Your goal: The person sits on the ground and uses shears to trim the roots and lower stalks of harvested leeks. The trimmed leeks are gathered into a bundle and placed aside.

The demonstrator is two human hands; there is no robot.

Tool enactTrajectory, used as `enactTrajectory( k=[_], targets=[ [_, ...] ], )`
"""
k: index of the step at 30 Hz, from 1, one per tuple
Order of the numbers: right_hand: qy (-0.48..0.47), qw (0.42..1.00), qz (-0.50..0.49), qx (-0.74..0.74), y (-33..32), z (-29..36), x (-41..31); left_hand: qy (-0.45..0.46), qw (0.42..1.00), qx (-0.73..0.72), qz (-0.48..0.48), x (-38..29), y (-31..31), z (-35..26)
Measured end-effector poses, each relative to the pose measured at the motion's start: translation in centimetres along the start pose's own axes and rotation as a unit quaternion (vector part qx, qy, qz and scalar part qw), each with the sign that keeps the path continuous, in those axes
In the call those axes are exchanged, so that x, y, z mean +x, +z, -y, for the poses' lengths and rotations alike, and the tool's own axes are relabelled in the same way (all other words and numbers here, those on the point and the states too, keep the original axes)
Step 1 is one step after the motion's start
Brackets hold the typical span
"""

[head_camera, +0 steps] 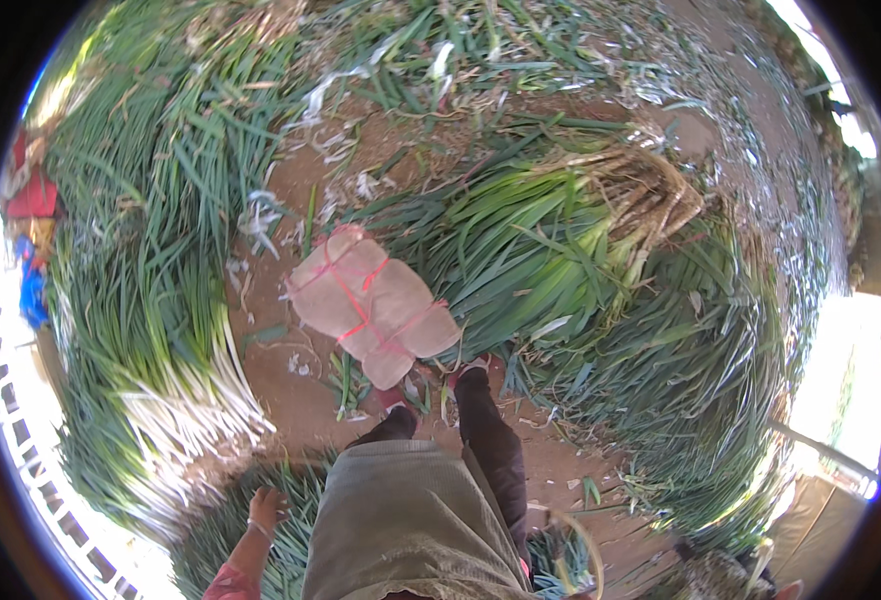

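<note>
My left hand [268, 506] is at the lower left, with a band at its wrist and a pink sleeve behind it. Its fingers are a little apart and nothing shows in them. Green onion leaves [290, 480] lie beneath it. My right hand is out of view. Before my feet is a pale pink padded seat [388, 300], bound with red and pink cord. Just beyond it on the right lies a heap of green onions [530, 247], their brown, soil-covered roots [650, 187] pointing away.
Along the left stretches a long pile of green onions [162, 247] with white stems [192, 412] towards me. A darker pile of leaves [695, 360] fills the right side. Peeled skins and scraps [260, 217] litter the brown ground [283, 382]. A curved hoop-like thing [590, 547] stands near my right leg.
</note>
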State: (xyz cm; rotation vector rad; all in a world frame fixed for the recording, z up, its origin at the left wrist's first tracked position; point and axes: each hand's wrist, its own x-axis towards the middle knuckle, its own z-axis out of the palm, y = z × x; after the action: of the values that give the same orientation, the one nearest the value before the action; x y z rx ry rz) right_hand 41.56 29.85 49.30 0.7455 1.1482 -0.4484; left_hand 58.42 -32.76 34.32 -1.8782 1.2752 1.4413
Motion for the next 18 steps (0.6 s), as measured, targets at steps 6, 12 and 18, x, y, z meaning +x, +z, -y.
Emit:
enactTrajectory(
  k=[6,12,18],
  targets=[
    [0.055,0.993,0.099,-0.019,-5.3,-1.9,-1.4,0.114,0.961,0.017,0.25,-6.8,18.5,-12.5],
    [-0.135,0.942,-0.029,0.307,-9.3,0.9,-3.2,0.037,0.919,0.055,0.389,-13.9,31.1,-15.3],
    [-0.206,0.833,-0.107,0.502,-14.7,-3.4,-2.8,0.06,0.94,0.056,0.332,-19.7,35.9,-18.1]
  ],
)
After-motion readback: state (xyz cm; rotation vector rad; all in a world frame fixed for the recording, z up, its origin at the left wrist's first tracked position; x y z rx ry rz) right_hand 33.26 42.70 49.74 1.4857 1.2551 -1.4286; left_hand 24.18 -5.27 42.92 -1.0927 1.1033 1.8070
